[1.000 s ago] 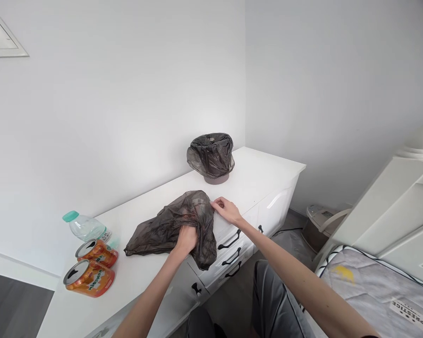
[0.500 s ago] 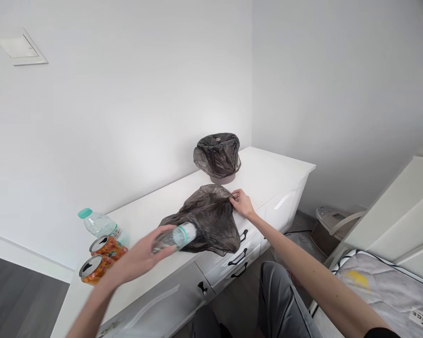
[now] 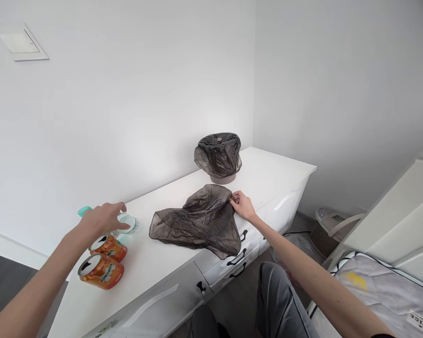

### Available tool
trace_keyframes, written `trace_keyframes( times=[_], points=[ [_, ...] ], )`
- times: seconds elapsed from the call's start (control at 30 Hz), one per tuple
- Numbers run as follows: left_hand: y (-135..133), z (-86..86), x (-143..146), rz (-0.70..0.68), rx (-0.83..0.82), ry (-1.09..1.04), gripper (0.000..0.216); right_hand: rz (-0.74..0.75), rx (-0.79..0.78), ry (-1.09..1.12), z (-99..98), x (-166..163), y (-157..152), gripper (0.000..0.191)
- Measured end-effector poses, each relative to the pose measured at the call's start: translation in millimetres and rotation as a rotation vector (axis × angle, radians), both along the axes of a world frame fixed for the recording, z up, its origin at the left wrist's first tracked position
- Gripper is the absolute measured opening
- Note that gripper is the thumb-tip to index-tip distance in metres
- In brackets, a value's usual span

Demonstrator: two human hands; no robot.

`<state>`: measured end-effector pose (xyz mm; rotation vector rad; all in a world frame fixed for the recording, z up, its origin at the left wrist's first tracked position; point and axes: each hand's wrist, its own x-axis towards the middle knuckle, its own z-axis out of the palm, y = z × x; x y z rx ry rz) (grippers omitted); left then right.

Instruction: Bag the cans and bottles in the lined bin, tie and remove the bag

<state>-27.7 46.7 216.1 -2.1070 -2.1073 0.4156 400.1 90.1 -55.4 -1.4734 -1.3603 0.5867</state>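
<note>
My left hand [image 3: 104, 218] is over a clear plastic bottle [image 3: 129, 224] with a teal cap, which lies on its side on the white cabinet top. Thumb and fingers are apart around the bottle, and the hand hides its middle. Just in front of it, two open orange drink cans [image 3: 107, 273] stand side by side. My right hand [image 3: 242, 205] pinches the far right edge of a dark, see-through plastic bag [image 3: 204, 218] spread on the cabinet. What lies inside the bag cannot be made out.
Behind the bag, against the wall, stands a small bin [image 3: 223, 180] lined with a dark bag. Black-handled drawers [image 3: 237, 257] face my knees. At right are a grey-brown appliance [image 3: 329, 230] on the floor and a mattress [image 3: 370, 291].
My left hand has moved left from the bag to the lying bottle. The bottle it held at the bag's mouth is out of sight. My right hand stays on the bag.
</note>
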Motion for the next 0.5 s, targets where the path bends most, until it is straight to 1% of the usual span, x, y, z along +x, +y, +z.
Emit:
trace_keyframes(
  times=[0.1,0.27,0.4,0.5],
  points=[
    [13,10.5,-2,0.014,0.000,0.019,0.055,0.010,0.000,-0.009,0.6,0,0,0.019],
    [21,27.7,2,0.034,-0.015,0.023,0.056,0.017,-0.011,-0.009,1.8,-1,-1,0.019],
    [26,30.7,2,0.039,-0.008,-0.025,0.058,0.022,-0.020,-0.010,3.5,-1,-2,0.019],
    [29,28.5,-4,0.022,0.049,-0.098,0.057,0.026,-0.031,-0.008,7.0,0,-3,0.018]
  ],
)
